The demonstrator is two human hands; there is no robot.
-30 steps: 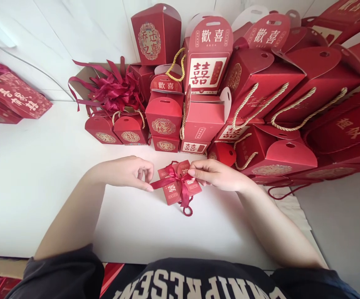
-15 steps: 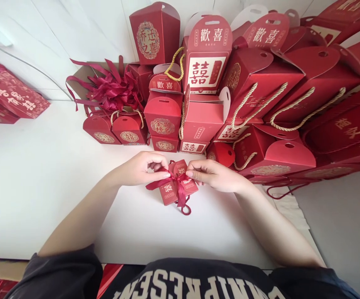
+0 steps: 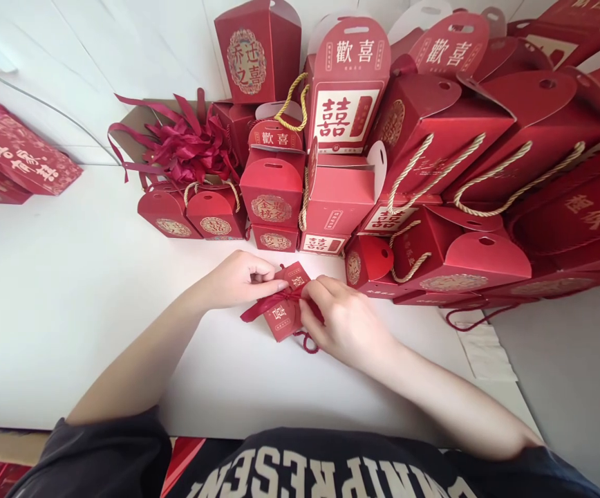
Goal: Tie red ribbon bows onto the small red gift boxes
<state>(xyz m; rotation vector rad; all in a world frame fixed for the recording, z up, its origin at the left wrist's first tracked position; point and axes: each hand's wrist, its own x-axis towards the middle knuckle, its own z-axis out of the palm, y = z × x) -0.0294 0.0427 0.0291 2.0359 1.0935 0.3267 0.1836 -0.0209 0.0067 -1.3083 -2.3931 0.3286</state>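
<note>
On the white table in front of me stands a small red gift box [image 3: 283, 324] with pale characters, a dark red ribbon [image 3: 274, 300] tied in a bow across its top. My left hand [image 3: 240, 280] pinches the ribbon at the left side of the box, thumb and forefinger together. From the right, my right hand [image 3: 344, 318] reaches over the box with its fingers closed on the ribbon near the knot; it covers the box's right part. A twisted dark red cord [image 3: 307, 343] loops out at the near side of the box.
Red gift boxes [image 3: 272, 190], some with gold rope handles, are stacked along the back and right. A bundle of loose red ribbons [image 3: 189, 142] lies in an open carton at the back left. More patterned red boxes [image 3: 23, 158] stand at the far left.
My right hand has shifted nearer and turned over the box, now covering its right side and the hanging ribbon end. My left hand stays at the left of the bow.
</note>
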